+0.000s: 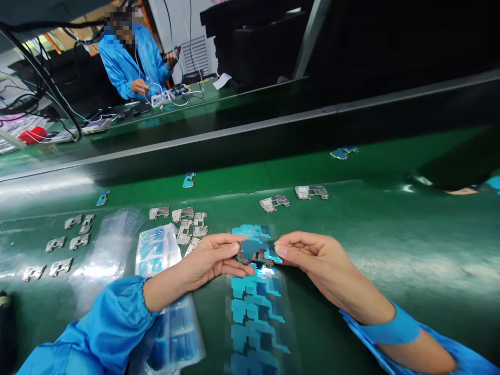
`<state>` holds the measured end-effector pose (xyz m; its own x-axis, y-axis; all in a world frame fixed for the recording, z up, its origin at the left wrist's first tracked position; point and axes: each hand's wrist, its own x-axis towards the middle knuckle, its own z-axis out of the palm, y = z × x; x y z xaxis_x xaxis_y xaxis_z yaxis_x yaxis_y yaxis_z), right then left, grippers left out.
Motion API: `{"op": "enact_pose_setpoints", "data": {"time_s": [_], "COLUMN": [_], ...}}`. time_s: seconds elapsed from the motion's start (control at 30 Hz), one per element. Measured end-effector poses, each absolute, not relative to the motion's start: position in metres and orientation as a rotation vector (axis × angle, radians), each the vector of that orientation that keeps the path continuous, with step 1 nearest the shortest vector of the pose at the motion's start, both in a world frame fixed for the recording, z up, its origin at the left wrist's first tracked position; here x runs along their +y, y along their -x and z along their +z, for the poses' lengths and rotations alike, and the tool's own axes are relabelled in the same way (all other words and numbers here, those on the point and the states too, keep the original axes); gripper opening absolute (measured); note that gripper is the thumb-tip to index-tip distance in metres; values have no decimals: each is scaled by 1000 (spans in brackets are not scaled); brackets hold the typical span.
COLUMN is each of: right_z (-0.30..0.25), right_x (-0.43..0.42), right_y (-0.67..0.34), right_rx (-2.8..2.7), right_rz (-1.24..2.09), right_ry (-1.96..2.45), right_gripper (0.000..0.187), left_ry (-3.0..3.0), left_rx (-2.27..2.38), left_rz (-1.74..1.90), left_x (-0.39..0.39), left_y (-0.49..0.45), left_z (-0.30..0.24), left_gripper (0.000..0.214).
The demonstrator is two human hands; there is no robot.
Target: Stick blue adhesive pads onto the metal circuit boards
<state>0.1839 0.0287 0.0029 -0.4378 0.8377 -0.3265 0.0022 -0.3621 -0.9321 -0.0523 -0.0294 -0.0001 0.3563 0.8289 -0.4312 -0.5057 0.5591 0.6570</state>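
A small phone circuit board [250, 257] is raised over the work surface, gripped at its left end between the thumb and fingers of my left hand [214, 258]. Dark blue film lies along the board's upper face. At the right end, my right hand [308, 255] pinches the corner of the blue film [273, 256], close against the board; its fingertips partly hide that edge. Beneath both hands runs a clear sheet of cut blue film pieces [253, 312], in stepped shapes like the board's outline.
Left of the sheet lie plastic sleeves with blue film [175, 338] and a clear bag [113, 245]. Several silver boards [60, 266] are spread leftward; others [311, 192] lie further back. Blue-covered boards [189, 180] rest near the raised ledge [234, 136]. Beyond it sits a person in blue [133, 62].
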Motion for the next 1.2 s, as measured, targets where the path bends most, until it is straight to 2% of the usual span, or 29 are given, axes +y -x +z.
{"op": "enact_pose_setpoints", "data": {"time_s": [1.2], "right_z": [10], "right_x": [27], "right_y": [-183], "right_rx": [-1390], "right_rz": [1811], "right_ry": [1214], "right_gripper": [33], "left_ry": [-404], "left_rx": [715], "left_rz": [865], "left_x": [-31], "left_y": [50], "left_z": [4], "left_gripper": [35]}}
